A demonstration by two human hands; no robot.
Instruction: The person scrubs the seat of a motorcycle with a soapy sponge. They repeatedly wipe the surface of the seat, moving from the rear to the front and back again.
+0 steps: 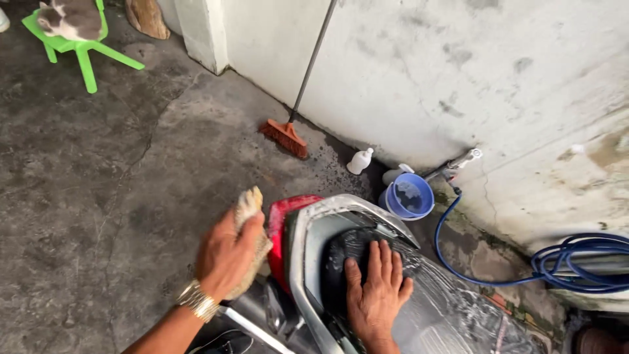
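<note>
My left hand [226, 255] grips a beige, worn sponge [249, 206] and holds it against the left rear side of a motor scooter, beside its red tail light [278, 226]. A gold bracelet [196, 300] sits on that wrist. My right hand [377, 288] lies flat, fingers spread, on the wet black seat [445, 308], which is covered with soapy water. A silver grab rail [308, 223] curves around the rear of the seat between my two hands.
A blue bucket [409, 196] and a white bottle [359, 161] stand by the wall. A blue hose [576, 262] runs from a tap [458, 162]. An orange broom [285, 136] leans on the wall. A green stool [82, 49] with a cat stands far left.
</note>
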